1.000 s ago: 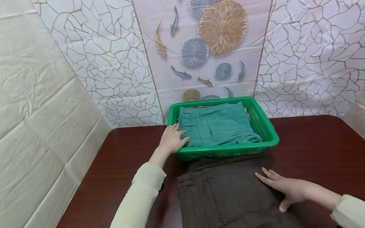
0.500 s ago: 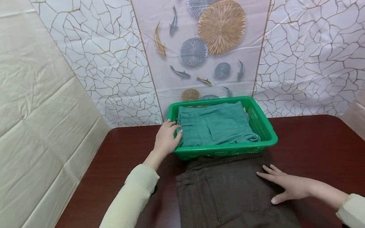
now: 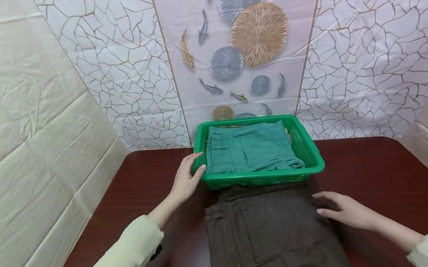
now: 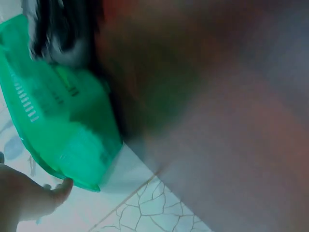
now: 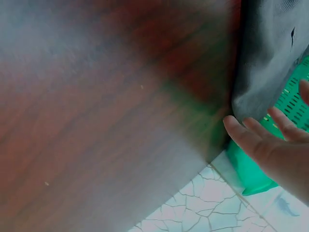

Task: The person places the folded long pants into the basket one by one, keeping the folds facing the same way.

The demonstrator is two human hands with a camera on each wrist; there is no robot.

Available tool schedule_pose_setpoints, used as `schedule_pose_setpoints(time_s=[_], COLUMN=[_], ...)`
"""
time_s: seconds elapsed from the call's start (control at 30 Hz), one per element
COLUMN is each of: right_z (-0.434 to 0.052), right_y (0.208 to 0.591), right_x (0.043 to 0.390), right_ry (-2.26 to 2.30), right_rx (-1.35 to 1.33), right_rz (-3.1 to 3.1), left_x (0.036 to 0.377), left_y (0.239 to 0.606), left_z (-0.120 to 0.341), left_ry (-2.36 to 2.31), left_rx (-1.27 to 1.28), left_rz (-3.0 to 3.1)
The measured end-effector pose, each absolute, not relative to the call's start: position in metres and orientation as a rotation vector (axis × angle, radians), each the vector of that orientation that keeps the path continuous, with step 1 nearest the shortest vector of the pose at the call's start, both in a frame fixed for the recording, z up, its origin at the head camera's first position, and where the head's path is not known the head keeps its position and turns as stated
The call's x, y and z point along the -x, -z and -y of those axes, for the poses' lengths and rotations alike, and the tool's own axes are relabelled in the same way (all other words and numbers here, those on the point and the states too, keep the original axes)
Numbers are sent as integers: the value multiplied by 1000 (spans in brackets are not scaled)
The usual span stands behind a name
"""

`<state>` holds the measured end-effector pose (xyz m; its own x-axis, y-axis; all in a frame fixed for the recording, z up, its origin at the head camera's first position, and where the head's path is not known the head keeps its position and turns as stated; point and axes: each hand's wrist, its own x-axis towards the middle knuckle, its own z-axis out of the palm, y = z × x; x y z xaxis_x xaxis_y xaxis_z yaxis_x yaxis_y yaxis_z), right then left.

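Spanning the view under both hands, dark red-brown desk (image 3: 383,175), glossy, wood-grained. Behind it, a backdrop (image 3: 244,49) printed with fish and round fans between panels of cracked white pattern; pale creased sheeting (image 3: 26,143) on the left side.

Resting at the near left corner of the green basket (image 3: 308,148), left hand (image 3: 185,179), fingers loosely bent along the rim, thumb up by the edge; touching rather than clearly gripping. Just beyond the fingertips, inside the basket, folded teal trousers (image 3: 250,149). From the left wrist view, only a blurred basket wall (image 4: 63,130) and a fingertip beside it.

Lying flat on the desk, directly in front of the basket and touching its near wall, folded brown trousers (image 3: 268,233). At their right edge, right hand (image 3: 346,213), fingers straight and relaxed, tips at the cloth's border, holding nothing. From the right wrist view, spread fingers (image 5: 251,140) just beside a corner of the dark cloth (image 5: 270,53), basket mesh beyond.

Compared with a second ago: left hand drawn back off the teal trousers to the basket corner; right hand slid off the brown trousers' top toward their right edge.
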<state>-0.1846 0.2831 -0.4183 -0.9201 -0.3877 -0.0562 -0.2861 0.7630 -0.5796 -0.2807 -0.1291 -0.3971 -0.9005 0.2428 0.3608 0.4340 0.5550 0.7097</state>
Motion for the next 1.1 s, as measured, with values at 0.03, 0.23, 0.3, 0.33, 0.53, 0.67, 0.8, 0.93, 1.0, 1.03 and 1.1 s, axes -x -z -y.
schedule_pose_setpoints(time_s=[0.03,0.23,0.3,0.33,0.53,0.67,0.8,0.93,1.0,1.03,1.1], right_z=[-284,-292,-294,-295,-304,-315,-329,-341,-345,-347,-351], right_y=[419,414,412,411,411,413,417,421,422,422,423], right_x=[184,184,183,182,179,180,182,184,184,184,185], right_ry=[907,1042,1085,1111,1306,1419,1528,1638,1687,1712,1754], right_rx=[514,450,414,381,209,171,198,187,164,161,193], right_rz=[-2770,-2650,-2607,-2581,-2390,-2293,-2176,-2003,-1911,-1857,-1731], left_x=[276,262,259,258,248,243,238,235,233,233,231], left_y=[399,403,404,404,413,420,423,427,429,430,431], left_z=[132,142,145,147,155,158,162,169,172,173,175], left_ry=[1363,1675,1717,1742,1939,2122,2279,2372,2415,2448,2534], left_rx=[536,394,368,356,275,230,209,252,276,279,279], left_rz=[2533,2462,2479,2489,2487,2431,2466,2536,2552,2548,2527])
